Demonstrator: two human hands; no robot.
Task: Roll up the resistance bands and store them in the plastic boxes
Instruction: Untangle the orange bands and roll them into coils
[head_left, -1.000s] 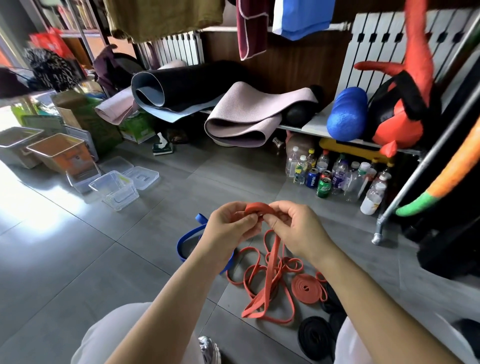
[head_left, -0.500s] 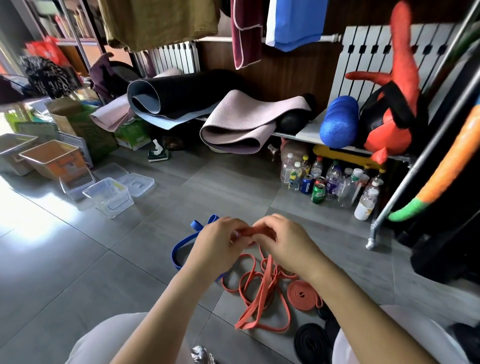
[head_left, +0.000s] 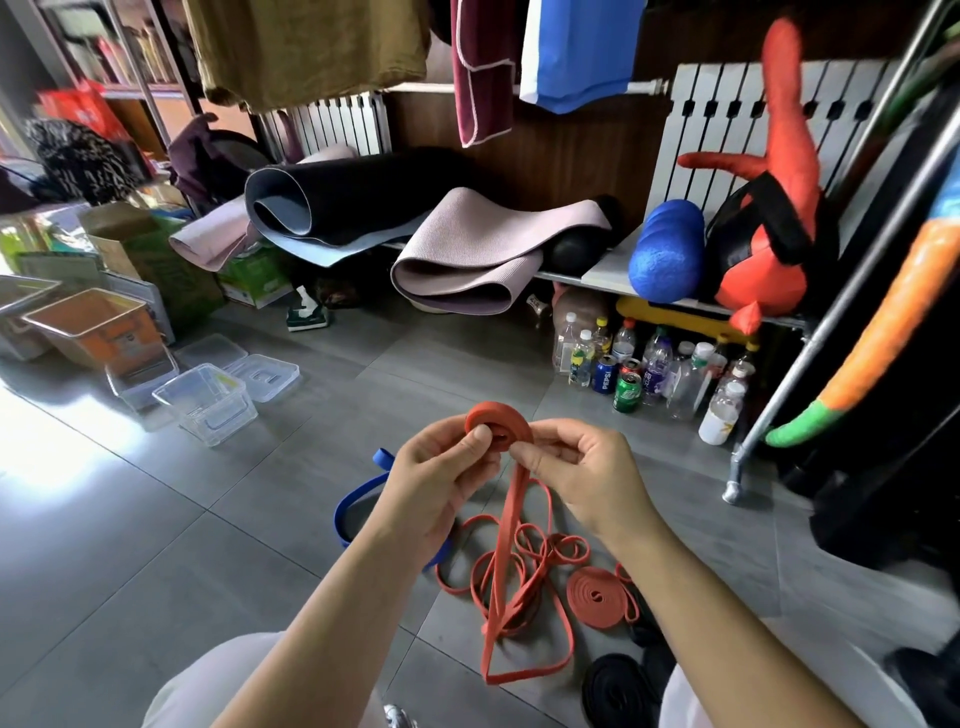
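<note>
my left hand (head_left: 436, 483): fingers (head_left: 470, 449) clamped on the small coil (head_left: 498, 423) of the orange band, thumb pressed on its centre.
my right hand (head_left: 576, 478): fingers pinched together on the coil's right side, where the flat strap comes off it.
coil: held in the air between both hands, above the floor (head_left: 208, 519), its face turned toward me.
orange band's tail (head_left: 506, 525): drops from the coil to the floor and lies in loose loops toward the near edge, between my knees.
rolled orange band (head_left: 597, 597): flat on the floor, just right of the loops.
black bands (head_left: 618, 691): coiled at the near edge, right of the loops' end.
blue band (head_left: 358, 499): loose on the floor, partly hidden behind my left wrist.
clear plastic boxes (head_left: 208, 402): open, toward the floor's left edge, well apart from the bands, lids (head_left: 265, 374) just beside them.
bottles and cans (head_left: 654, 374): standing at the floor's far edge, under the shelf.
</note>
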